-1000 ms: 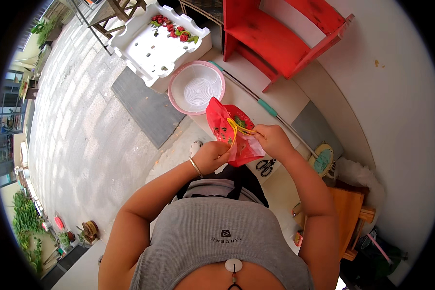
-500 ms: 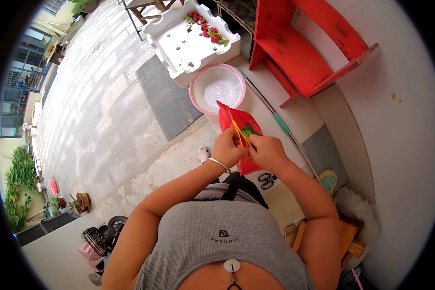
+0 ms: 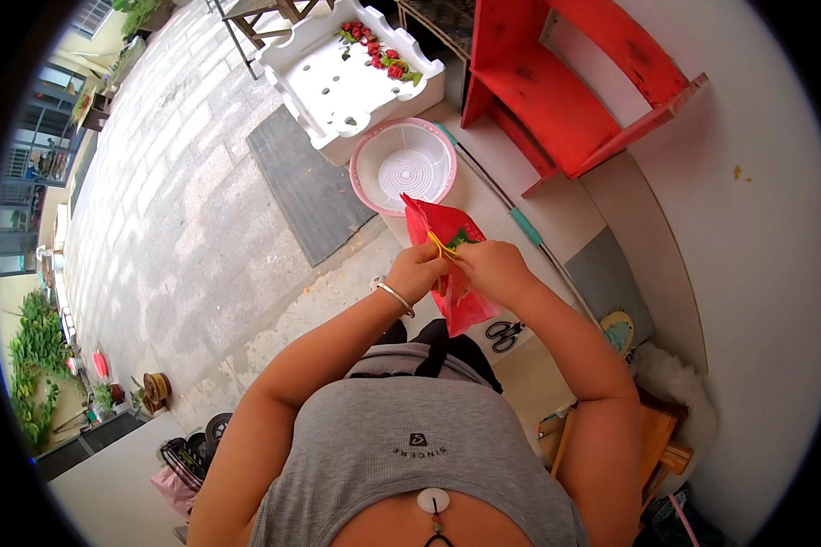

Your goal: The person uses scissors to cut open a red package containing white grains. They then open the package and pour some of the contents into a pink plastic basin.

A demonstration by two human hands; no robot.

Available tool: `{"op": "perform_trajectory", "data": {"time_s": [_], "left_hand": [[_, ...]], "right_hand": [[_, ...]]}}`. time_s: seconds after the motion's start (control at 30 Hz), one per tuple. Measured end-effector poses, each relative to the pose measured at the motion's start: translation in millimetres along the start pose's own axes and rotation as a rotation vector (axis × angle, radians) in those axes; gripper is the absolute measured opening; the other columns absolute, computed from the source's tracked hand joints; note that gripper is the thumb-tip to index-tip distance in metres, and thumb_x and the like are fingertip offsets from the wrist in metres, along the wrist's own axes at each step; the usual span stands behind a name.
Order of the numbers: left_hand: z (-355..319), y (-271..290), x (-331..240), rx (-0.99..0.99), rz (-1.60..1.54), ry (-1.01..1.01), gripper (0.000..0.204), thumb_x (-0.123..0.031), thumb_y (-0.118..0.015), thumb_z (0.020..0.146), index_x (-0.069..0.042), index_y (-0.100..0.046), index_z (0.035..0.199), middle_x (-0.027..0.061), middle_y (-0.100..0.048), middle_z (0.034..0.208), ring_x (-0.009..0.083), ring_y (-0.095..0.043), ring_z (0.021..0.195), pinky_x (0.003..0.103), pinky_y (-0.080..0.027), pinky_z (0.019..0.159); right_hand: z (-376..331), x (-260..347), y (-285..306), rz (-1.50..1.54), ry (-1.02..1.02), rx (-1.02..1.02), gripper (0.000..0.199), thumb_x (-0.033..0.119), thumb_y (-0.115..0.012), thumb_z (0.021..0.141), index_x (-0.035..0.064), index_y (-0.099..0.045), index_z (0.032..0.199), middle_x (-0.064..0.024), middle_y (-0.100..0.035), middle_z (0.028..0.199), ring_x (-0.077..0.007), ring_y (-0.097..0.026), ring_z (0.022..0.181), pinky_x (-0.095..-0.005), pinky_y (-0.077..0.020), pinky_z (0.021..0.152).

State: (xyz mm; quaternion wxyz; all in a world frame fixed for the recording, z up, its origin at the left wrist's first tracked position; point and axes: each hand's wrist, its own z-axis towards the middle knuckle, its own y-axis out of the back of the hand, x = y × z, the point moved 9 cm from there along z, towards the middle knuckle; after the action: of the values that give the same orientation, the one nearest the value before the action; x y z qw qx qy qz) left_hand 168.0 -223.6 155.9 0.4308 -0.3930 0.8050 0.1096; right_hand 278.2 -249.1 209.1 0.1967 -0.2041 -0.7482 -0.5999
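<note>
Both hands closed on a red plastic bag (image 3: 453,264), held up in front of the chest: left hand (image 3: 417,273) gripping its left side, right hand (image 3: 489,270) pinching its top by a yellow band (image 3: 441,245). Just beyond, a pink-rimmed white basin (image 3: 403,167) on the floor; scissors (image 3: 504,335) below the bag.

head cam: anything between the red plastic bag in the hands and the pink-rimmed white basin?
Head view: nothing. The red plastic bag's top corner nearly reaches the pink-rimmed white basin's rim; only bare pale floor shows between them.
</note>
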Motion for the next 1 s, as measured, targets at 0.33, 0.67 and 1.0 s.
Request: {"op": "perform_trajectory", "data": {"time_s": [0.33, 0.67, 1.0], "left_hand": [[-8.8, 70.8, 10.9, -0.083, -0.342, -0.055, 0.011, -0.008, -0.054, 0.081, 0.001, -0.061, 0.082, 0.0090, -0.063, 0.074, 0.0163, -0.059, 0.062, 0.028, -0.048, 0.062], [-49.5, 70.5, 4.6, -0.169, -0.203, 0.012, 0.010, -0.012, -0.053, 0.091, -0.003, -0.057, 0.090, 0.0061, -0.061, 0.075, 0.0152, -0.058, 0.063, 0.028, -0.047, 0.062], [-47.7, 58.4, -12.8, -0.123, -0.176, -0.045, 0.008, -0.009, -0.053, 0.090, -0.003, -0.056, 0.087, 0.0055, -0.060, 0.074, 0.0144, -0.056, 0.064, 0.029, -0.047, 0.061]], "right_hand": [[-15.0, -79.8, 49.8, 0.164, -0.276, -0.051, 0.020, 0.017, -0.062, 0.085, -0.0020, -0.059, 0.080, -0.0195, -0.059, 0.070, -0.0353, -0.055, 0.062, -0.0414, -0.0437, 0.059], [-17.6, -100.8, 21.5, 0.586, -0.392, -0.113, 0.043, -0.004, -0.044, 0.078, -0.0010, -0.058, 0.119, -0.0138, -0.063, 0.098, -0.0215, -0.059, 0.086, -0.0318, -0.0466, 0.078], [-9.4, -157.3, 49.8, 0.860, -0.520, -0.338, 0.044, -0.007, -0.045, 0.078, -0.0012, -0.061, 0.118, -0.0077, -0.063, 0.099, -0.0152, -0.057, 0.086, -0.0253, -0.0448, 0.077]]}}
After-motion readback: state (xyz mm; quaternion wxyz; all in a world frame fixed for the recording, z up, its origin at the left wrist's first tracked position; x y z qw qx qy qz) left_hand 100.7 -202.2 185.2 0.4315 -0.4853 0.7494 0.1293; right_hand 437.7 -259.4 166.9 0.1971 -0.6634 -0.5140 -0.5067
